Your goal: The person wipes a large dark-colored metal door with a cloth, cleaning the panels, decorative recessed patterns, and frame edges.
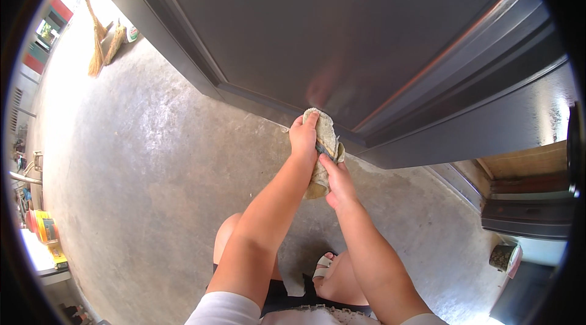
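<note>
A folded, worn pale cloth (326, 130) with a blue-grey stripe is held between both hands at the middle of the view. My left hand (304, 136) grips its upper part, fingers lying along the edge. Lower down on the other side, my right hand (339, 180) holds the cloth with the thumb on top. Just beyond stands a dark grey panelled door (293, 36), its lower edge close to the concrete floor. The top of the cloth overlaps the door's lower frame in the picture; whether it touches I cannot tell. A blurred reflection of a hand shows in the glossy panel.
Concrete floor (151, 178) spreads below and left. Two straw brooms (97, 50) and a white bottle (132, 34) stand at upper left. A yellow container (45, 225) sits at the left rim. On the right are a doorway sill (458, 183) and a small bin (503, 258).
</note>
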`<state>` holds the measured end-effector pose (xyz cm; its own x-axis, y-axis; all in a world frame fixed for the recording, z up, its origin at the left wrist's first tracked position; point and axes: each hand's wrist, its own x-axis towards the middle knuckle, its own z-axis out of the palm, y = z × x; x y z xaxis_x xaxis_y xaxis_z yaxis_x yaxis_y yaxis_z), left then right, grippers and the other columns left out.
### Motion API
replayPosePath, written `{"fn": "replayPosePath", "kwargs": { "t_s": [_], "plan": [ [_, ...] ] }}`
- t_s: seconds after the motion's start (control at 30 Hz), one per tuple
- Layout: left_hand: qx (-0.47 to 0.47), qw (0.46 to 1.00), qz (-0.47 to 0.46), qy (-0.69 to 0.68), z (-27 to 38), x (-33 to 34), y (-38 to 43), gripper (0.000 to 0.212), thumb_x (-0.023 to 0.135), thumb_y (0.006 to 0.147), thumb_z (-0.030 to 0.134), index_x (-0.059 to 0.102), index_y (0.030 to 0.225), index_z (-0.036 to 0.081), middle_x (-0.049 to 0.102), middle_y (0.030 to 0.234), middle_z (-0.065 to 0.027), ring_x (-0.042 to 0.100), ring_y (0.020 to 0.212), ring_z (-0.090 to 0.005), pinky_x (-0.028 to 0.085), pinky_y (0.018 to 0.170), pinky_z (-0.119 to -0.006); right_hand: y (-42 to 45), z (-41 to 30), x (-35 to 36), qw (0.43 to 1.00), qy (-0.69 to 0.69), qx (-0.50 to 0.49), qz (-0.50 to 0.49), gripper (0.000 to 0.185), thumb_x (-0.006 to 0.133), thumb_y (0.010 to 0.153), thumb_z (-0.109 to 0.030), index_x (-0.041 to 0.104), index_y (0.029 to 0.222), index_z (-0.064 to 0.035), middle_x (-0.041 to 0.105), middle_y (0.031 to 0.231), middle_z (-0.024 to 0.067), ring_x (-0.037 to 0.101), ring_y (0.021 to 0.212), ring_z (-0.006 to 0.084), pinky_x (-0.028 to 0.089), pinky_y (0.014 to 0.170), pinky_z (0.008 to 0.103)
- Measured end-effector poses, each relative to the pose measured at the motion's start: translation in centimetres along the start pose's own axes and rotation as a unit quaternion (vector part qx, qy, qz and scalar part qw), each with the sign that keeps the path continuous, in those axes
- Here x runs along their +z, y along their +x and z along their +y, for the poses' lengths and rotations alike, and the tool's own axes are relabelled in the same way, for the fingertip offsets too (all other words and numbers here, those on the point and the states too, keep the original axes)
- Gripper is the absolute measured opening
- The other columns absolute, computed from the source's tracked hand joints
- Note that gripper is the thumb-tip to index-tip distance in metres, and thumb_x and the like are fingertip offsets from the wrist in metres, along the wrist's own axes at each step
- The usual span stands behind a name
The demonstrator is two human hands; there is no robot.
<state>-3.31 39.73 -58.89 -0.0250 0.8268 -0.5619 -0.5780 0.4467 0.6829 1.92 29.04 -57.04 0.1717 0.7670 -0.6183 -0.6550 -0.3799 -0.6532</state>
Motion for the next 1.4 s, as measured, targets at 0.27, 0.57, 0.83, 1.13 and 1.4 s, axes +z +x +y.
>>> {"fn": "replayPosePath", "kwargs": {
  "t_s": [0.27, 0.57, 0.83, 1.13, 1.4],
  "plan": [
    [-0.003, 1.000, 0.017, 0.009, 0.4, 0.5, -0.3, 0.012, 0.057, 0.083, 0.013, 0.055, 0.085, 0.002, 0.058, 0.072, -0.0052, 0.056, 0.061, -0.0144, 0.046, 0.056, -0.029, -0.3, -0.4, 0.0, 0.997, -0.065, -0.027, 0.025, 0.053, 0.061, 0.086, -0.018, 0.037, 0.132, -0.0073, 0.049, 0.125, 0.0071, 0.049, 0.113, 0.0200, 0.041, 0.092, 0.0368],
    [-0.002, 0.999, 0.040, -0.009, 0.3, 0.2, -0.3, 0.017, 0.058, 0.085, 0.016, 0.056, 0.089, -0.001, 0.061, 0.078, -0.0073, 0.058, 0.065, -0.0151, 0.047, 0.059, -0.029, -0.6, -1.1, 0.2, 0.999, -0.039, 0.004, -0.029, 0.059, 0.058, 0.087, -0.014, 0.027, 0.137, -0.0083, 0.043, 0.131, 0.0085, 0.041, 0.120, 0.0191, 0.032, 0.099, 0.0336],
    [-0.008, 0.999, 0.029, 0.032, 0.6, 0.4, -0.7, 0.021, 0.058, 0.084, 0.017, 0.055, 0.091, -0.002, 0.061, 0.078, -0.0092, 0.058, 0.066, -0.0172, 0.047, 0.059, -0.030, -0.5, -0.7, 0.0, 0.998, -0.056, -0.024, -0.010, 0.056, 0.059, 0.087, -0.016, 0.033, 0.135, -0.0103, 0.047, 0.129, 0.0070, 0.046, 0.116, 0.0199, 0.038, 0.095, 0.0362],
    [0.006, 0.999, 0.019, 0.035, 0.7, 0.2, -0.5, 0.023, 0.060, 0.083, 0.018, 0.056, 0.091, -0.003, 0.062, 0.080, -0.0119, 0.060, 0.065, -0.0206, 0.049, 0.060, -0.033, -0.5, -0.8, 0.0, 0.998, -0.050, -0.022, -0.021, 0.055, 0.061, 0.086, -0.017, 0.035, 0.133, -0.0101, 0.049, 0.126, 0.0069, 0.046, 0.115, 0.0192, 0.039, 0.095, 0.0362],
    [0.000, 0.999, 0.006, 0.042, 0.4, 0.2, -0.1, 0.024, 0.060, 0.084, 0.017, 0.056, 0.093, -0.004, 0.062, 0.079, -0.0117, 0.060, 0.066, -0.0203, 0.048, 0.060, -0.032, -0.3, -0.5, 0.0, 0.999, -0.043, -0.024, -0.011, 0.052, 0.061, 0.086, -0.016, 0.038, 0.132, -0.0082, 0.049, 0.127, 0.0071, 0.047, 0.114, 0.0198, 0.039, 0.095, 0.0357]
  ]
}}
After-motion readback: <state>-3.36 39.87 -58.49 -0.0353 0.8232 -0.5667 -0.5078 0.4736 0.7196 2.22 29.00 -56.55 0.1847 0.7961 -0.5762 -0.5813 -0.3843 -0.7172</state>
